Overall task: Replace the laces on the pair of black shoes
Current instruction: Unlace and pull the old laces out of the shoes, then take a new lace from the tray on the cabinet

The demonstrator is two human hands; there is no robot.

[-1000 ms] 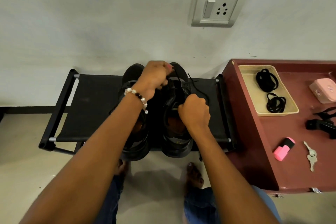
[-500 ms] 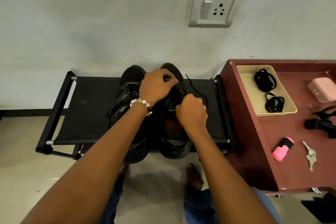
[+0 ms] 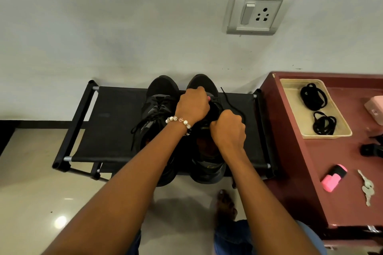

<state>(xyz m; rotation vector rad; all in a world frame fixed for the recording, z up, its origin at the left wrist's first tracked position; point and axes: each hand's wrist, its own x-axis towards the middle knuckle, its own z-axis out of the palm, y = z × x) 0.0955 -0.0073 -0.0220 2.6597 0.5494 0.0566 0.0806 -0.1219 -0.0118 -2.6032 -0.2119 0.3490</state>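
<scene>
The pair of black shoes (image 3: 182, 130) was set side by side on a black rack (image 3: 116, 122), toes toward the wall — presumably for reach. Over the right-hand shoe, the lace (image 3: 232, 102) was pinched by the curled left hand (image 3: 193, 104) and gripped by the fisted right hand (image 3: 229, 128), likely for unthreading. Replacement laces (image 3: 314, 97) waited in a tray (image 3: 290, 97) — well apart.

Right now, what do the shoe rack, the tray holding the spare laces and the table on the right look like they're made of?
Shoe rack: matte black fabric stretched on black tubes with silvery, likely metal ends.
Tray: cream, smooth and slightly translucent at the rim, probably plastic; two bundles of black laces lie in it.
Table: even maroon surface with a soft sheen, perhaps laminate or painted board; the look leaves it open.
</scene>
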